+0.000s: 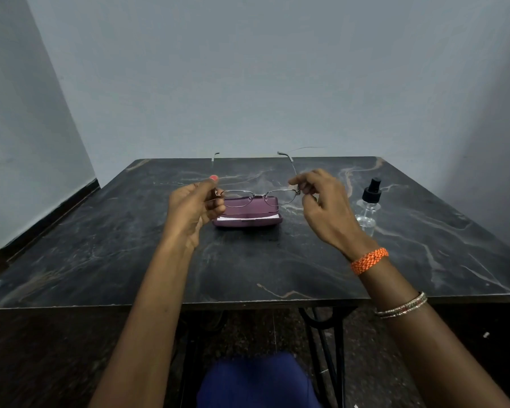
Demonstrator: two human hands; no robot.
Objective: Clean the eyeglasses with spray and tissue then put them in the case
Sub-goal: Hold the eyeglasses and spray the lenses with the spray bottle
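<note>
Eyeglasses (259, 197) held up above the dark marbled bench (248, 260), arms unfolded and pointing away toward the wall. Left hand (193, 210) pinched shut on the left hinge corner of the frame; right hand (321, 201) pinched on the right hinge corner, orange braided band at that wrist. Directly beneath the lenses, lying on the bench: purple case (248, 214), lid ajar, with something white inside, likely the tissue (248, 218), though too little showed to be sure. Well to the right, standing upright and untouched: clear spray bottle (368, 207) with black nozzle. Judged as early in the task: no tissue in hand, no sign of spraying or wiping. Left to do, seemingly: spraying, wiping, folding the arms, casing the glasses.
</note>
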